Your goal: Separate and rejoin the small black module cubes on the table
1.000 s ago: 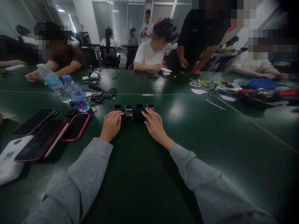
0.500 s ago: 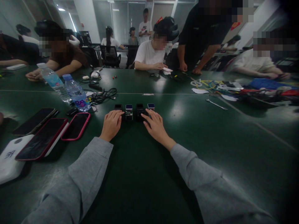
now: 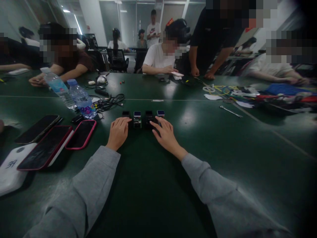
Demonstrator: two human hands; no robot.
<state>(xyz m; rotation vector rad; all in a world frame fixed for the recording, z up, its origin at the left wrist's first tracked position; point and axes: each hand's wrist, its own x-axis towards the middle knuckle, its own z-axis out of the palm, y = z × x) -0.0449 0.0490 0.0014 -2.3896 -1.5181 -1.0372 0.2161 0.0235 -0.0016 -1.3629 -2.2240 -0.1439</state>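
L hand [image 3: 117, 130] & R hand [image 3: 165, 132] flank 4 small devices [image 3: 137, 119] in a row; fingertips part-hidden, can't tell if either grips. Prob. best w/ light, even touch. L of grip: pink-cased phone [image 3: 81, 134]; R: tabletop [image 3: 198, 142] stretches toward wrench [image 3: 231, 111]; near edge n/v.

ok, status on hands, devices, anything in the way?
Left hand at leftmost device, grip unclear. Right hand open, at rightmost device. Four small devices in a row. Hands partly hide the outer two.
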